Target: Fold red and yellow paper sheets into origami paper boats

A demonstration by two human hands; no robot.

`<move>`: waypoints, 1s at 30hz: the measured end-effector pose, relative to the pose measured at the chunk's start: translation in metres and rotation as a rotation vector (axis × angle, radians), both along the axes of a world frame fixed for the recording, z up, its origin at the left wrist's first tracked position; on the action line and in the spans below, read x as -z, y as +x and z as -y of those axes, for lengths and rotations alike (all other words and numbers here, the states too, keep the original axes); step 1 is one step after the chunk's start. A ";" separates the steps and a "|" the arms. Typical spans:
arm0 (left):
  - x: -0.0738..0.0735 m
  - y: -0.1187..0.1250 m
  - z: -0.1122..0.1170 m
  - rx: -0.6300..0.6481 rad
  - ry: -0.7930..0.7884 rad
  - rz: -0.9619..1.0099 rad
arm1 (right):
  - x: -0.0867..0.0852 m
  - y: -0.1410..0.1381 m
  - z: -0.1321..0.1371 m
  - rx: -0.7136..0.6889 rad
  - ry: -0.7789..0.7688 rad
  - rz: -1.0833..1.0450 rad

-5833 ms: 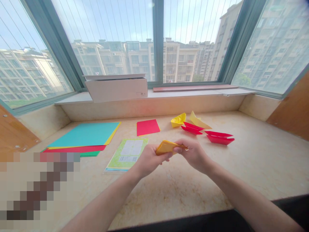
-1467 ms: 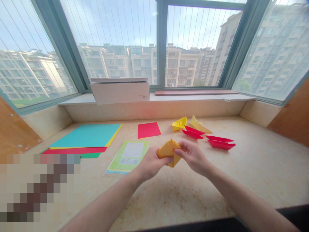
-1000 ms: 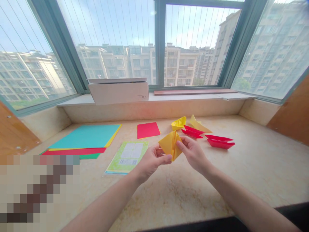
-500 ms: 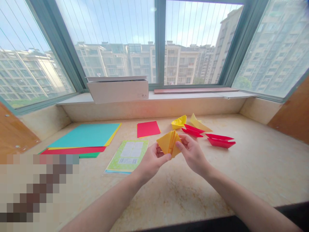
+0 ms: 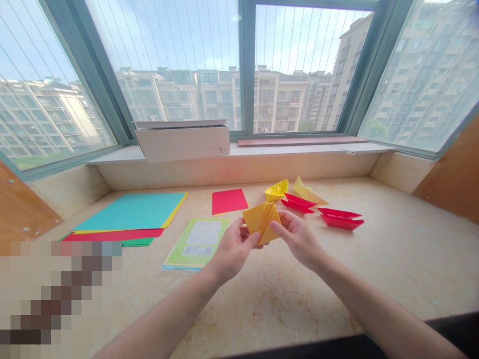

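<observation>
A folded piece of yellow origami paper (image 5: 258, 217) is held up above the counter between both hands. My left hand (image 5: 239, 249) grips its left and lower side, the thumb pressed on the front near the centre fold. My right hand (image 5: 295, 233) pinches its right edge between thumb and fingers. Just behind lie a red folded paper boat (image 5: 298, 203) and a yellow paper boat (image 5: 277, 190). A pale yellow folded paper piece (image 5: 307, 192) and another red paper boat (image 5: 341, 219) are farther right.
Large coloured sheets (image 5: 130, 211) lie stacked at the left. A red square sheet (image 5: 229, 201) rests in the middle, with a green paper packet (image 5: 200, 237) in front of it. A white box (image 5: 183, 142) stands on the window ledge. Blurred squares cover the lower left.
My left thumb has moved up and inward on the yellow paper, pressing near the centre fold. The paper's folded flaps sit closer together. The other things stay in place.
</observation>
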State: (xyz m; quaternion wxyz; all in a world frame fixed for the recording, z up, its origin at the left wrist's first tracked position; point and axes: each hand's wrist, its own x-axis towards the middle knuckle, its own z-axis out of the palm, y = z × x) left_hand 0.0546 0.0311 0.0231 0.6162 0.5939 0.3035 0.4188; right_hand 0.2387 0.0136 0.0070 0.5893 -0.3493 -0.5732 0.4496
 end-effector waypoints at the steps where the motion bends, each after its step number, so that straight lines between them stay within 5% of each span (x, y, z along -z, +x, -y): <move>1: 0.001 0.000 -0.001 -0.005 -0.003 -0.010 | -0.001 -0.001 0.001 -0.008 0.003 0.033; 7: 0.012 -0.002 -0.005 -0.030 0.019 -0.123 | -0.002 0.009 -0.001 0.078 0.031 0.382; 12: 0.012 -0.010 -0.009 0.010 0.233 -0.252 | 0.000 0.015 0.001 0.019 0.026 0.521; 15: 0.009 -0.011 -0.007 0.045 0.301 -0.369 | 0.000 0.013 0.004 -0.036 0.017 0.541; 24: -0.003 -0.004 0.006 0.039 0.199 -0.212 | -0.016 0.014 0.004 -0.139 -0.039 0.409; 30: 0.001 -0.006 0.004 0.106 0.194 -0.287 | -0.008 0.011 0.004 -0.120 -0.028 0.434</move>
